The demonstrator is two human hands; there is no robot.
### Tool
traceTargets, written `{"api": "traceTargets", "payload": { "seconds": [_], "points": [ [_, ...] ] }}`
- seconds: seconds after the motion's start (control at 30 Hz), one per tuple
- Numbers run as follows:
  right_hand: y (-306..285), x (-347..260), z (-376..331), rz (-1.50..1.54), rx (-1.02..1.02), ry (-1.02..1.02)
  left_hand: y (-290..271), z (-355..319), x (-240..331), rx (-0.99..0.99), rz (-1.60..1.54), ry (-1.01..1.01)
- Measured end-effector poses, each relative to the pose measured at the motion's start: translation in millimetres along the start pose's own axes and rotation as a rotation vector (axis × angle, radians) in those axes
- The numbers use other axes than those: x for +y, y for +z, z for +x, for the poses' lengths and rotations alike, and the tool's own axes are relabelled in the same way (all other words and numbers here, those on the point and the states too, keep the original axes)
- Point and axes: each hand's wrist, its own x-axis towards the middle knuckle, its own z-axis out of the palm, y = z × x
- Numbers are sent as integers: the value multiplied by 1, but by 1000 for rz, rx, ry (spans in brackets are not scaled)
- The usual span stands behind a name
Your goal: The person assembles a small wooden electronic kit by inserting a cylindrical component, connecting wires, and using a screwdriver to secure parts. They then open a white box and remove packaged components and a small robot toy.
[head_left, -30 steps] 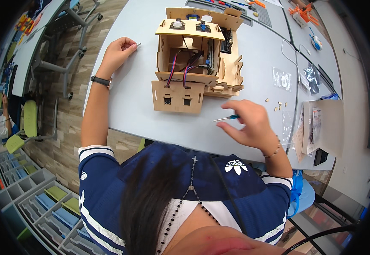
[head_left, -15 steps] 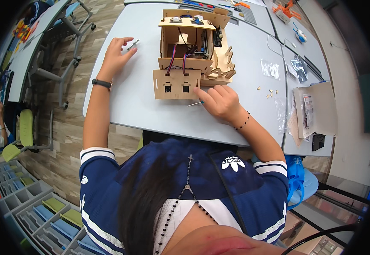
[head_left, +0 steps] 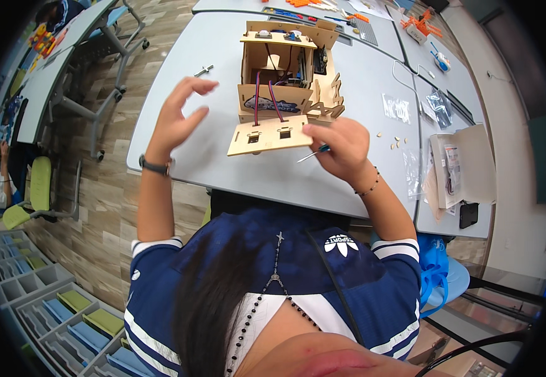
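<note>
My right hand [head_left: 342, 147] grips the right edge of a thin plywood panel [head_left: 269, 136] between thumb and fingers. The same hand keeps a small screwdriver [head_left: 312, 154], its thin metal shaft pointing left below the panel. The panel is tilted up and has two square cutouts with dark parts in them. Purple and dark wires [head_left: 258, 100] run from it into an open-topped plywood box [head_left: 246, 94] just beyond. To the left, my left hand [head_left: 180, 116] is empty, its fingers apart and curved. Past it lies a small silver cross-shaped tool [head_left: 203, 70].
Zigzag wooden pieces [head_left: 330, 103] stand right of the box. Clear plastic bags [head_left: 397, 108] and small wooden bits [head_left: 397, 141] lie further right, near an opened white carton [head_left: 467, 164]. A white cable [head_left: 405, 74] and orange parts [head_left: 421, 25] are at the far right.
My right hand has lifted and tilted the panel, which stood upright against the box, showing the box's printed front. My left hand has drawn back toward me, away from the silver tool.
</note>
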Motion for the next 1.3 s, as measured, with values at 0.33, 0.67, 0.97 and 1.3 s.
{"api": "traceTargets", "payload": {
  "seconds": [0.33, 0.67, 0.97, 1.3],
  "points": [
    [-8, 24, 68, 429, 153, 507, 17, 27, 61, 245, -302, 102],
    [2, 60, 76, 503, -89, 739, 8, 65, 33, 157, -437, -128],
    [1, 58, 69, 579, -171, 862, 8, 63, 33, 6, -528, -223],
    [3, 53, 64, 676, -125, 926, 9, 60, 37, 7, -542, -317]
  ]
}}
